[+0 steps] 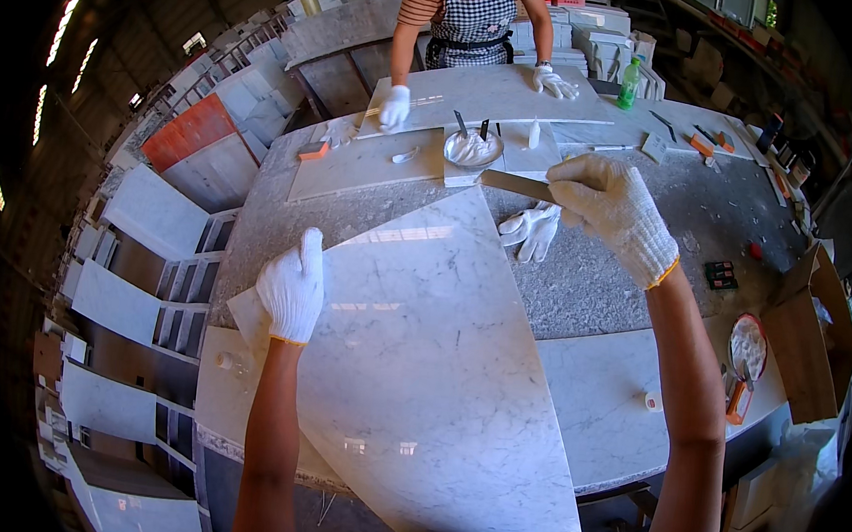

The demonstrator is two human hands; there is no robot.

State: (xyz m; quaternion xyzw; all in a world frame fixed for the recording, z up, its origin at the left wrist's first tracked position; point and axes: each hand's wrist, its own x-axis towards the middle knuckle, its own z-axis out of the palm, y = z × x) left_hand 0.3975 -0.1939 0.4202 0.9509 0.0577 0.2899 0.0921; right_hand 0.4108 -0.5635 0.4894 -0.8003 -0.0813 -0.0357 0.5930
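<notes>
A polished white marble slab point(421, 353) with grey veins lies tilted toward me, one corner pointing at the far side. My left hand point(291, 287), in a white knit glove, grips its left edge, thumb up along the side. In my right hand point(615, 209), gloved too, is a flat metal putty knife point(516, 183), held above the slab's far corner. The blade tip is close to a bowl of white paste point(473, 152), where two dark-handled tools stand. Beneath my right hand a spare white glove point(533, 232) rests on the table.
Across the worktable point(589, 305), a person point(472, 25) in a checked apron and white gloves leans over another slab point(515, 91). A green bottle point(629, 83) stands far right. Orange sponge point(313, 150) lies left; a second paste bowl point(748, 349) and a cardboard box point(812, 338) are at right.
</notes>
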